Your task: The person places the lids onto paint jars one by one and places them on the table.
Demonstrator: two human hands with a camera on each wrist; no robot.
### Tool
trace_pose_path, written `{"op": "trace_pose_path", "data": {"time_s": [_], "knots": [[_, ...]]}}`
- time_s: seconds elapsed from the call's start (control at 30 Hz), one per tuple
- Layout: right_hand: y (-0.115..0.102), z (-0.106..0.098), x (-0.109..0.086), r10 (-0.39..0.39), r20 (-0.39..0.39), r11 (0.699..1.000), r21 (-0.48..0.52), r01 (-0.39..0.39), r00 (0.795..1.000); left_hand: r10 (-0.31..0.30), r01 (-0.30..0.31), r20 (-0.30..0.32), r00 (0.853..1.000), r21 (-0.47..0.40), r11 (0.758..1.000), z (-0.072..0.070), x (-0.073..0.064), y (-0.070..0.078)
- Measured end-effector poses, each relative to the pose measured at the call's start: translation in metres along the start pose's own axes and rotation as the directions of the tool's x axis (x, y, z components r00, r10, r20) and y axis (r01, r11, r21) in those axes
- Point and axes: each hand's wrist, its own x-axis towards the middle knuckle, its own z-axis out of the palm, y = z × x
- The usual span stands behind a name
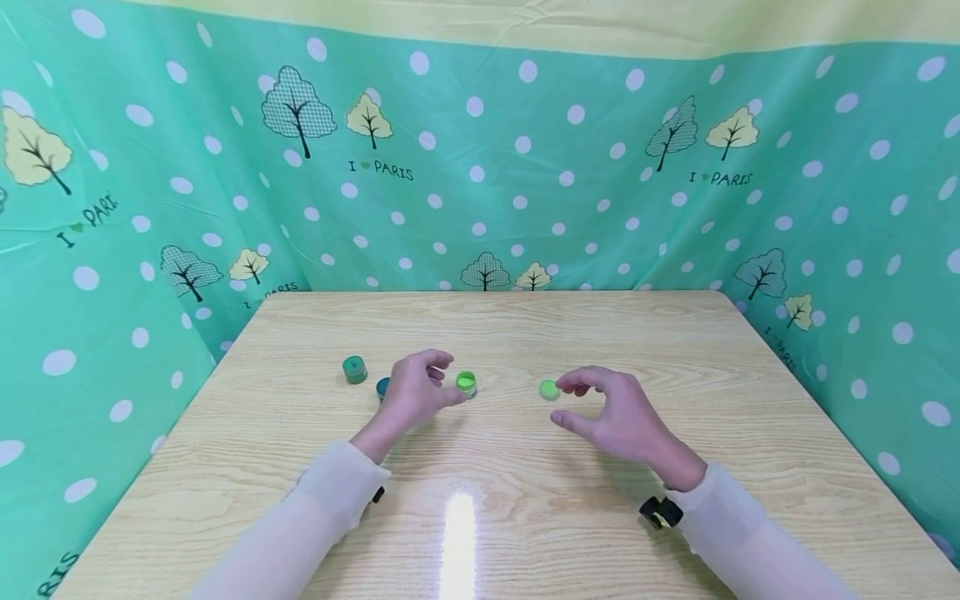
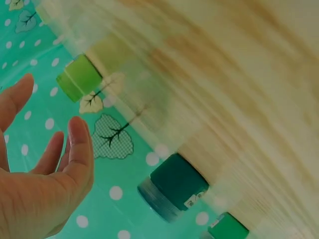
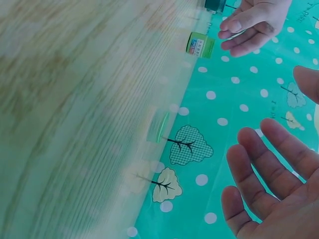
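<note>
A small light green paint jar stands uncapped on the table, bright green showing inside its rim. Beside it is my left hand, thumb and fingers spread apart and nothing between them. In the left wrist view a gap shows between those fingers and the jar. Off to the right, a round light green lid lies flat on the tabletop. My right hand hovers at the lid's right side, fingers loosely bent and holding nothing. The right wrist view shows the lid apart from the fingers.
A dark teal jar is partly hidden behind the left hand. Farther left stands a green jar with its lid on. The wooden table ends at a green dotted curtain at the back and sides.
</note>
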Motion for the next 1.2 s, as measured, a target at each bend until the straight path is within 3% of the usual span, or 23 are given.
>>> {"op": "trace_pose_path", "data": {"time_s": [0.23, 0.7, 1.2], "knots": [[0.001, 0.001, 0.001, 0.0, -0.008, 1.0, 0.004, 0.0, 1.0, -0.065, 0.065, -0.004, 0.998, 0.032, 0.997, 0.007, 0.005, 0.003], [0.0, -0.001, 0.002, 0.027, -0.007, 0.999, 0.02, -0.027, 1.0, -0.163, 0.159, 0.07, 0.984, 0.061, 0.985, 0.01, 0.018, 0.008], [0.005, -0.001, 0.003, 0.017, -0.028, 1.0, 0.023, -0.016, 0.999, -0.159, 0.149, 0.08, 0.984, 0.12, 0.982, 0.02, 0.023, 0.011]]}}
